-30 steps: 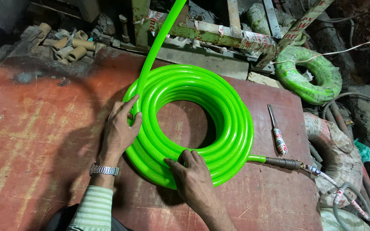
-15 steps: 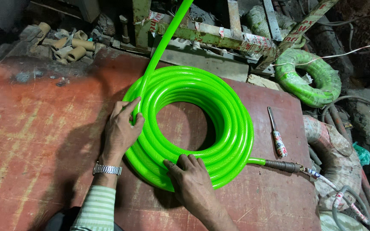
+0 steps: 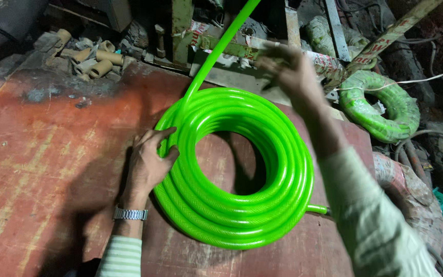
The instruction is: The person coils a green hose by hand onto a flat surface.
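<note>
A bright green hose coil [image 3: 262,205] lies flat on a worn red table [image 3: 42,154]. One free length of green hose [image 3: 216,51] runs up and away from the coil's left side toward the top of the view. My left hand [image 3: 149,164] presses on the coil's left edge, fingers wrapped over the outer turns; a metal watch sits on that wrist. My right hand [image 3: 288,72] is raised above the coil's far side, blurred, fingers apart, holding nothing that I can see.
A second green coil wrapped in plastic [image 3: 380,107] lies off the table at the right. Short tan tube pieces [image 3: 96,59] and scrap clutter the far left edge. Metal frame parts [image 3: 180,31] stand behind. Bundled material [image 3: 411,200] lies at the right.
My right hand has lifted off the coil's near edge and swung up over its far side. The left hand stays on the coil's left edge. The camera has moved closer.
</note>
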